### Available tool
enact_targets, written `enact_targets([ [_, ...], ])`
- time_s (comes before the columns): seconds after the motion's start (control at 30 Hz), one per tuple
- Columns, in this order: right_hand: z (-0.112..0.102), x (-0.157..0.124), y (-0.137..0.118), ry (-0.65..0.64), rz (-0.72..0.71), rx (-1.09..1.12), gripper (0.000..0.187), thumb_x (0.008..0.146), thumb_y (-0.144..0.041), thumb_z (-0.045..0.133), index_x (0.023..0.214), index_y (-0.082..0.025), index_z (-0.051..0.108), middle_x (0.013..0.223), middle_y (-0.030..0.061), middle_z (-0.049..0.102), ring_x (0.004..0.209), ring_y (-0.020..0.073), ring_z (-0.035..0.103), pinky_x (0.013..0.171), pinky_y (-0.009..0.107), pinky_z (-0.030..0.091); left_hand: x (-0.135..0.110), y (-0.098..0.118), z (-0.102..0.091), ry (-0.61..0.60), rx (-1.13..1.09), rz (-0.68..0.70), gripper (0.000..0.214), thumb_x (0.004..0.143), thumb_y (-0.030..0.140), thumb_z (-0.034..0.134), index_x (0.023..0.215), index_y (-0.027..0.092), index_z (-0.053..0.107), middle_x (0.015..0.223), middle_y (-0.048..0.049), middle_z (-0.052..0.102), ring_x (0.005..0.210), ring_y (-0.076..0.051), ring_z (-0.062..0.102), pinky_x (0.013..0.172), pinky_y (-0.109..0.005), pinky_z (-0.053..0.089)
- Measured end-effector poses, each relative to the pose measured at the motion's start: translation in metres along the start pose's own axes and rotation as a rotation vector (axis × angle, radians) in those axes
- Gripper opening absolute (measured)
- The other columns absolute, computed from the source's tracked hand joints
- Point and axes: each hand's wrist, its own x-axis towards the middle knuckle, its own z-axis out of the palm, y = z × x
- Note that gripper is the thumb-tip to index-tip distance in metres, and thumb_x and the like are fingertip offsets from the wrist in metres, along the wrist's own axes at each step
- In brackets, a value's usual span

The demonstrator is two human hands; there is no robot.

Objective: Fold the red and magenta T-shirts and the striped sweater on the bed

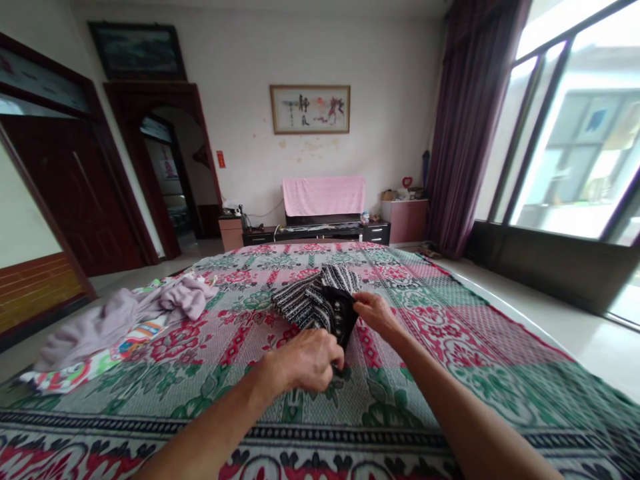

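The black-and-white garment (313,303) is held near the centre of the patterned cover (430,393), where it can be reached by both arms. Its black edge is pinched at 3 o'clock by the fingers of the right hand (376,312); at 6 o'clock it is gripped by the curled fingers of the left hand (310,360), the contact being partly hidden. By these separate grips the cloth is presumably steadied. The lilac garment (185,299) is set apart at 9 o'clock, perhaps for unobstructed handling.

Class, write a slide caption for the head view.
Bare left grip and right grip handle a crumpled black-and-white patterned cloth on a red, green and white floral fabric cover.
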Motion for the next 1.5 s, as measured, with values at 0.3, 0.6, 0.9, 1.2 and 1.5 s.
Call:
enact_targets([
  [0.3, -0.038, -0.007, -0.028, -0.487, -0.074, -0.292, 0.018, 0.065, -0.016, 0.05, 0.057, -0.015, 0.066, 0.052, 0.0014, 0.059, 0.051, 0.0116, 0.052, 0.051, 0.023, 0.036, -0.035, -0.037, -0.046, -0.162, -0.219, -0.351, 0.04, 0.06, 0.016, 0.047, 0.093, 0.02, 0.07, 0.065, 0.0017, 0.061, 0.053, -0.008, 0.045, 0.047, -0.02, 0.031],
  [0.6, 0.003, -0.03, -0.052, -0.073, -0.555, -0.282, 0.057, 0.068, -0.029, 0.064, 0.123, -0.018, 0.055, 0.123, 0.0117, 0.054, 0.104, 0.023, 0.054, 0.088, 0.036, 0.045, -0.031, -0.029, -0.044, -0.221, -0.281, -0.317, 0.021, 0.064, 0.033, 0.059, 0.079, 0.02, 0.067, 0.063, 0.0034, 0.056, 0.051, -0.008, 0.045, 0.045, -0.02, 0.03],
  [0.9, 0.019, -0.029, -0.03, -0.001, -0.559, -0.274, 0.05, 0.08, -0.013, 0.046, 0.129, -0.021, 0.047, 0.122, 0.0105, 0.05, 0.104, 0.0203, 0.053, 0.092, 0.035, 0.044, -0.021, -0.034, -0.023, -0.239, -0.116, -0.26, 0.018, 0.06, 0.021, 0.057, 0.072, 0.021, 0.07, 0.063, 0.0027, 0.062, 0.054, -0.009, 0.05, 0.046, -0.02, 0.032],
  [1.2, 0.023, -0.027, -0.018, 0.0, -0.601, -0.278, 0.059, 0.075, -0.009, 0.046, 0.132, -0.024, 0.046, 0.124, 0.0099, 0.045, 0.104, 0.021, 0.052, 0.091, 0.036, 0.046, -0.016, -0.038, -0.014, -0.201, -0.098, -0.139, 0.041, 0.061, 0.014, 0.054, 0.094, 0.025, 0.074, 0.086, -0.0012, 0.074, 0.077, -0.016, 0.064, 0.068, -0.023, 0.046],
  [1.5, 0.017, -0.021, -0.02, 0.093, -0.476, -0.165, 0.031, 0.086, -0.021, 0.042, 0.106, -0.02, 0.065, 0.102, 0.0071, 0.061, 0.093, 0.0175, 0.059, 0.085, 0.027, 0.046, -0.011, -0.007, -0.011, -0.234, 0.045, -0.329, 0.039, 0.063, 0.014, 0.058, 0.099, 0.022, 0.07, 0.1, -0.011, 0.069, 0.096, -0.028, 0.062, 0.078, -0.034, 0.048],
])
